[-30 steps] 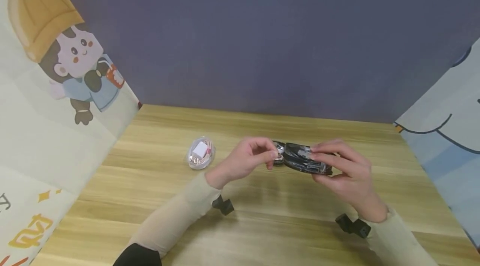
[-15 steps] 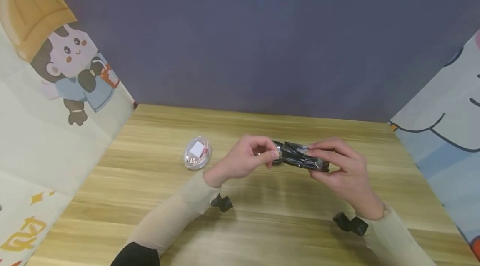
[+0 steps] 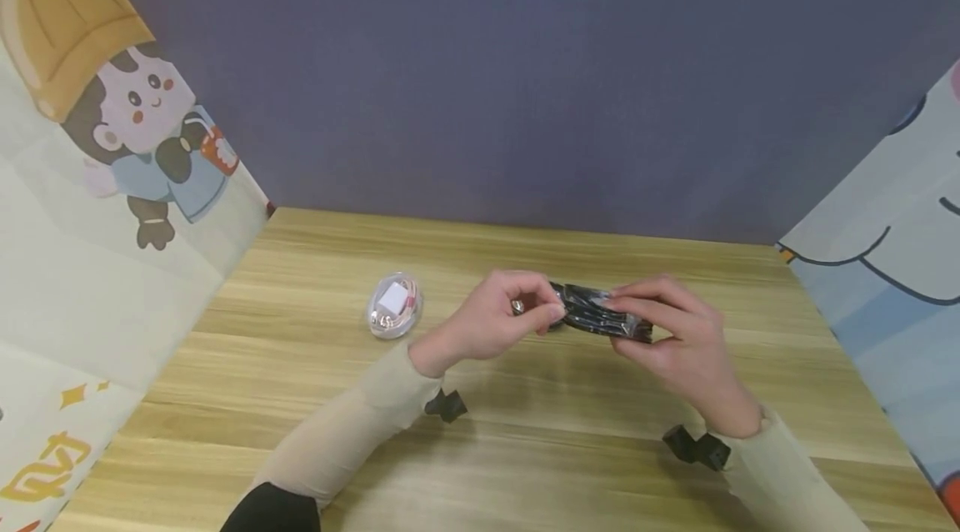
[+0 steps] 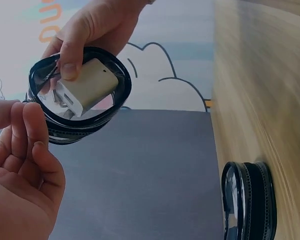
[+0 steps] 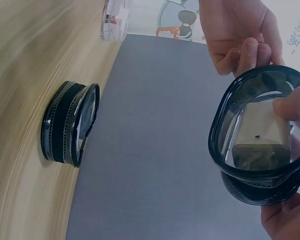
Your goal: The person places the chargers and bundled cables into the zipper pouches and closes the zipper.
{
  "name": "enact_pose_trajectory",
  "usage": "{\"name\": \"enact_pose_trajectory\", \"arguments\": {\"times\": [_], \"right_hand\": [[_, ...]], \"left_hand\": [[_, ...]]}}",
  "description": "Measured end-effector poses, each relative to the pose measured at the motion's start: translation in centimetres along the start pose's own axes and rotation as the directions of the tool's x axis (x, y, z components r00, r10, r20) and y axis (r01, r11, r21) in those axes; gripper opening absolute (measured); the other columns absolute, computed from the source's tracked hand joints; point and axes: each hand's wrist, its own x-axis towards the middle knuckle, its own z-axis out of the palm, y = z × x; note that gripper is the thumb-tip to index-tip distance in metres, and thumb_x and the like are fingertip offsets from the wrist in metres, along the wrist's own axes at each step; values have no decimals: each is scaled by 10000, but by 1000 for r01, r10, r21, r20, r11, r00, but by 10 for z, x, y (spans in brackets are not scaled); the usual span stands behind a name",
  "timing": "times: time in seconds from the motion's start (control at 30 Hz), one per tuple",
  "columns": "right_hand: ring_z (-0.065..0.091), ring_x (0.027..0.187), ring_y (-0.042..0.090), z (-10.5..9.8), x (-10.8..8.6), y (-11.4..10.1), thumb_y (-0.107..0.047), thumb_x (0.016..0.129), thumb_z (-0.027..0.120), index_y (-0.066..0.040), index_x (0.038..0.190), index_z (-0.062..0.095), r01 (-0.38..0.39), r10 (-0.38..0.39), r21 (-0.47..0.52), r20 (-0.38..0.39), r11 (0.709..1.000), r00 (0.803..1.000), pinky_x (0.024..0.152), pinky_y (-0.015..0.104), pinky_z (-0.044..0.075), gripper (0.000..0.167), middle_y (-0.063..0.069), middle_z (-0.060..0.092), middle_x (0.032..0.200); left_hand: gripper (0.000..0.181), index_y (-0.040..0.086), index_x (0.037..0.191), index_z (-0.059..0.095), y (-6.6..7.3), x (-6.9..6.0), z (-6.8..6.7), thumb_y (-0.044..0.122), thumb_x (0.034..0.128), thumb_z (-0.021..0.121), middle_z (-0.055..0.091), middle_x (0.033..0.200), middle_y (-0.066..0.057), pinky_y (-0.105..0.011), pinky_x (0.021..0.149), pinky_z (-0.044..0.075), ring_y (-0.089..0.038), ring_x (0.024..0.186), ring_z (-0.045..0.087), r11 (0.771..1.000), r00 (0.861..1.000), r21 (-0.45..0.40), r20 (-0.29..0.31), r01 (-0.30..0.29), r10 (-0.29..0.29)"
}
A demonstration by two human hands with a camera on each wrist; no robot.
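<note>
My right hand (image 3: 678, 336) holds up a small oval zip pouch (image 3: 596, 317) with black edges and clear windows. Its thumb lies on the window in the left wrist view, over a white charger plug (image 4: 92, 87) seen through it. At the pouch's near end, my left hand (image 3: 502, 315) has thumb and fingertips pinched together. What exactly they pinch at that edge is too small to tell. A second black-edged oval pouch (image 5: 67, 125) stands on the table beyond the hands, largely hidden by the left fingers in the head view.
A clear oval case (image 3: 395, 305) with a white plug and coiled cable lies on the wooden table (image 3: 480, 449), left of the hands. A dark grey panel (image 3: 480, 82) rises behind the table. Cartoon-printed walls (image 3: 82, 265) flank both sides.
My right hand and the pouch have shifted slightly left, nearer the left hand, and the pouch's tilt has changed a little. The left fingers keep their pinch. The whole head view has shifted slightly.
</note>
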Motion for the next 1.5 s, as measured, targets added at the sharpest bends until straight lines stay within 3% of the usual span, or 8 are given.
{"name": "enact_pose_trajectory", "arguments": {"times": [0.23,0.47,0.6,0.87,1.1,1.23,1.4,1.5], "right_hand": [[609,924,101,-1,-8,7,-342,915,695,-8,922,763,-50,51,-18,46,999,998,760,107,459,340,152,682,948],[624,1001,121,3,-15,13,-365,878,757,58,1017,721,-111,101,142,78,984,992,852,161,511,446,205,673,1016],[628,1037,145,2,-19,15,-300,806,823,84,1076,699,-140,126,208,82,968,989,873,191,525,485,205,673,1072],[618,1071,221,1,-22,16,-48,720,880,175,1096,641,-163,171,412,16,896,985,923,251,525,498,212,659,1131],[640,1046,289,2,-19,9,127,695,833,239,1054,599,-111,222,603,-112,790,969,907,292,541,442,247,680,1099],[643,981,275,1,-13,0,131,710,822,228,985,623,-61,200,598,-169,799,965,866,266,542,353,239,694,1026],[617,898,247,2,-2,-9,123,721,810,203,880,656,7,118,546,-194,838,974,820,248,523,236,231,692,930],[613,905,239,1,-1,-12,88,745,815,201,869,659,10,103,529,-184,849,977,820,226,533,229,227,692,927]], "left_hand": [[62,7,869,668,-4,1,-1,13,930,658,628,715,-91,-256,493,452,-142,581,533,1000,1000,14,-2,-8,8],[64,-100,902,637,-9,-1,-1,-46,930,616,629,764,-164,-306,614,544,-148,652,595,985,998,-158,1,67,-68],[83,-152,934,602,-9,-2,1,-71,930,586,641,811,-108,-384,694,594,-130,700,622,961,993,-253,-9,110,-116],[107,-172,951,555,-10,-3,0,-65,941,548,624,858,1,-299,737,587,-107,739,615,938,992,-325,-17,116,-129],[103,-155,951,557,-15,-4,-1,-56,952,530,621,897,-152,-309,781,578,-126,792,627,940,994,-325,16,107,-108],[109,-141,956,571,-18,-5,-1,-34,949,550,595,868,-257,-326,768,580,-125,766,617,951,995,-291,23,101,-99],[110,-121,929,579,-18,-5,-1,-12,941,572,606,793,-98,-317,727,571,-135,722,602,962,996,-256,15,94,-93],[86,-114,909,583,-18,-5,-1,-34,939,575,601,777,-95,-303,707,558,-145,719,597,965,996,-249,17,86,-85]]}}
